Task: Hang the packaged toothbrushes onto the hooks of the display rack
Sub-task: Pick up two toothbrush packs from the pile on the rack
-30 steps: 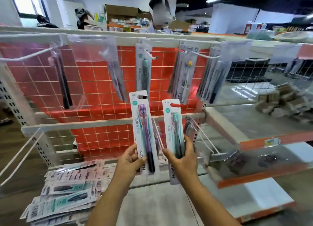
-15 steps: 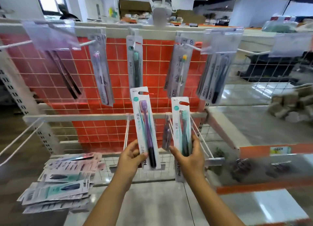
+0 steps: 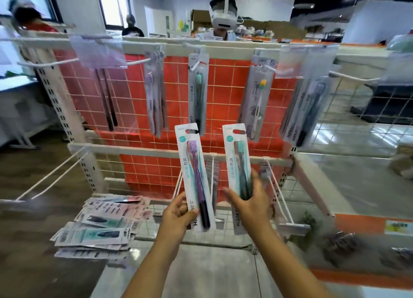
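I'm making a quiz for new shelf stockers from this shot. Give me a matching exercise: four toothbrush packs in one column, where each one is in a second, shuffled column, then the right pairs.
Things
1. purple-brush pack
2. teal-brush pack with white card
3. yellow-headed brush pack
4. stack of packs

Places
A. hanging on an upper hook, right of centre
B. held in the left hand
C. lying on the low shelf at the left
D. held in the right hand

Pairs: 1-B, 2-D, 3-A, 4-C
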`<state>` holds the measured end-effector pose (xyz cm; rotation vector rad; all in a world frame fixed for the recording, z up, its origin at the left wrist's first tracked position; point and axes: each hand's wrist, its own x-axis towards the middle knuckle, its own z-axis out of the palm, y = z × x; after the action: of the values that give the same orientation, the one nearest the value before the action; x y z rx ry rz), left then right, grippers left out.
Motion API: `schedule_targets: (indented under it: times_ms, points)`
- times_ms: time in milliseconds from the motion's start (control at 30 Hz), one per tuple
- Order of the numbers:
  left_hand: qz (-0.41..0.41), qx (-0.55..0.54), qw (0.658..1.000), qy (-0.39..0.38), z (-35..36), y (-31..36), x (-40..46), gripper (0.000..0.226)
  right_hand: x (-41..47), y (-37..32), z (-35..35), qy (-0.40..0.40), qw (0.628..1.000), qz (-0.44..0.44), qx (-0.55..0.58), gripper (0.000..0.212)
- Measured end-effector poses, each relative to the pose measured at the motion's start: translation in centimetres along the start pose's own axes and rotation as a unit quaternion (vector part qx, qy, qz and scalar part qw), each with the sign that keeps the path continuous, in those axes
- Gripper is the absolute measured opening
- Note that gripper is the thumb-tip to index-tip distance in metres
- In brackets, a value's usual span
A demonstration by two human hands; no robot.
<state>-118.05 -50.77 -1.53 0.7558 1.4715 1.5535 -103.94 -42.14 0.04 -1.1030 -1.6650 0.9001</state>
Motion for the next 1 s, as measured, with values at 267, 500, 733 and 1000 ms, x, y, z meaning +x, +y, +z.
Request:
schedule_targets:
  times_ms: [267,500,733,1000]
  points:
    - [0.02,-0.014,0.998,0.051,-2.8,1.3,-0.4,0.037,1.9,-2.8,3.6,-0.056,0.996,-0.072,-0.024,0.081]
    - [0.03,-0.013,0.999,0.03,-6.1,2.5,1.7,0.038,4.3,-7.1,7.0,-0.047,0.988,-0.13,-0.074,0.09]
    - [0.028,-0.026,0.999,-0.012,-7.2,2.6,4.0,0.041,6.5,-8.6,8.0,0.072,0.981,-0.172,-0.064,0.089]
    - [0.011,-0.013,0.999,-0.035,-8.4,2.2,5.7,0.043,7.8,-7.9,9.6,0.095,0.98,-0.126,-0.119,0.087]
